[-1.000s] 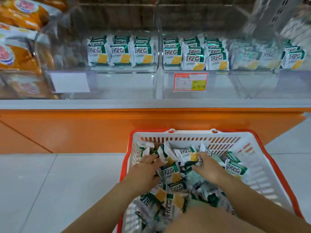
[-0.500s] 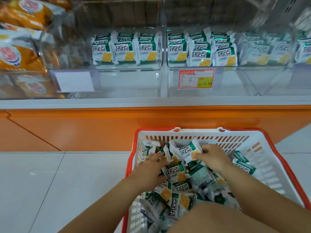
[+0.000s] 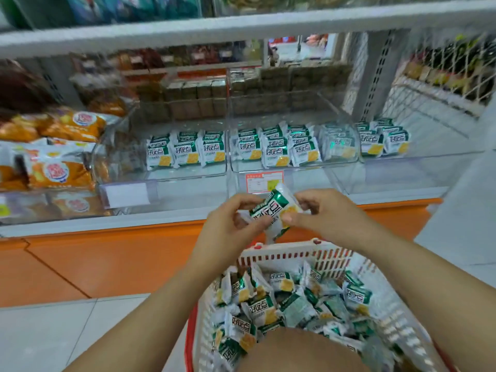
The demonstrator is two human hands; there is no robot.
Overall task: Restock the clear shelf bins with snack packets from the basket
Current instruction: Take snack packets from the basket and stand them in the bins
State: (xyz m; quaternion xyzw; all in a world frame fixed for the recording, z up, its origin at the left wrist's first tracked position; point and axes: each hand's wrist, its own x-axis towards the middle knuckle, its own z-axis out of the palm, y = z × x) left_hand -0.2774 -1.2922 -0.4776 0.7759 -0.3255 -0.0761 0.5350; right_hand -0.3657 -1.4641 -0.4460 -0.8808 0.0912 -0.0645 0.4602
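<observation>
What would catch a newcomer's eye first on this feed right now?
The left hand and right hand pinch one green-and-white snack packet mid-frame, in front of the shelf. Below them sits a white basket heaped with matching packets. Behind, the clear shelf bins hold shelved packets in neat rows.

Both hands (image 3: 271, 221) pinch a snack packet (image 3: 273, 210) above basket (image 3: 295, 255).

The clear bins (image 3: 185, 171) are open on top; in each, green packets (image 3: 276, 153) crowd the back and the front floor lies bare (only a low front wall to cross). The upper shelf (image 3: 241, 25) caps the gap above. The left hand (image 3: 228, 229) and right hand (image 3: 330, 218), pinching one held packet (image 3: 273, 210), hang before the middle bin's front wall.
</observation>
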